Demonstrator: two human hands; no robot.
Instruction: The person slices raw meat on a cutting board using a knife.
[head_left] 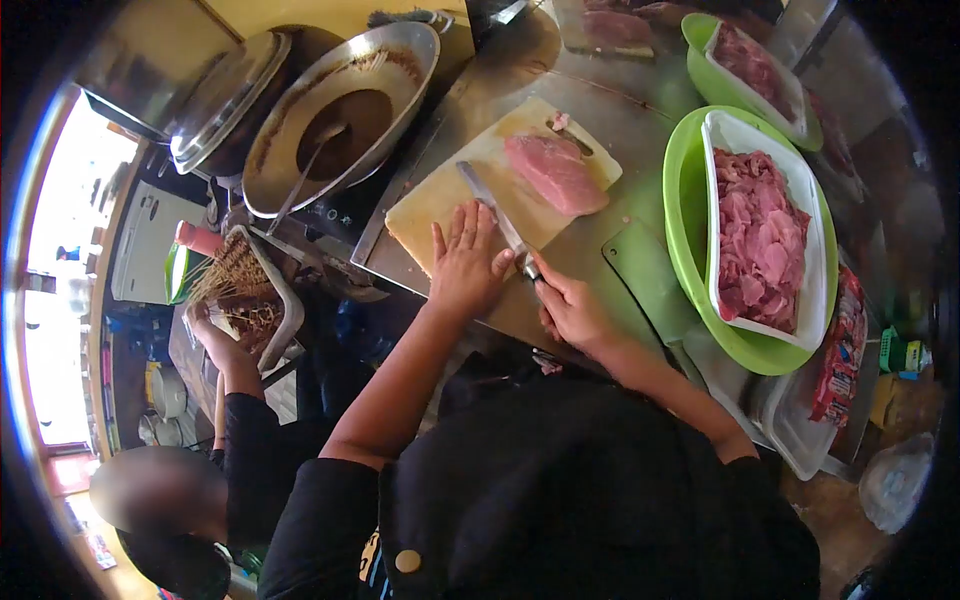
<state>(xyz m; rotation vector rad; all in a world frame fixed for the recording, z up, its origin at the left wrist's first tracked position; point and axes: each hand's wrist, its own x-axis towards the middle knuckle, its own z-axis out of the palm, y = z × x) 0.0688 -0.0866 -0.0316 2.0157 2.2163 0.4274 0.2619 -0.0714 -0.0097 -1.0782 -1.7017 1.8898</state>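
My left hand (pixel 468 262) lies flat with fingers apart on a pale cutting board (pixel 425 215), its fingertips close beside the knife blade. The fingers of my right hand (pixel 575 308) are wrapped round the handle of a knife (pixel 497 215), whose blade points away over the board. To the right of the blade, a thick piece of raw pink meat (pixel 557 175) rests on the board. A small scrap of meat (pixel 557 121) sits near the board's handle slot. Whether anything lies under my left palm is hidden.
At right, a green basin (pixel 684 200) holds a white tray (pixel 715 225) of sliced meat. A wide wok (pixel 415 75) of brown sauce with a ladle (pixel 305 185) stands at left. Nearby, a co-worker's hand (pixel 215 335) holds skewers (pixel 235 270) above a tray.
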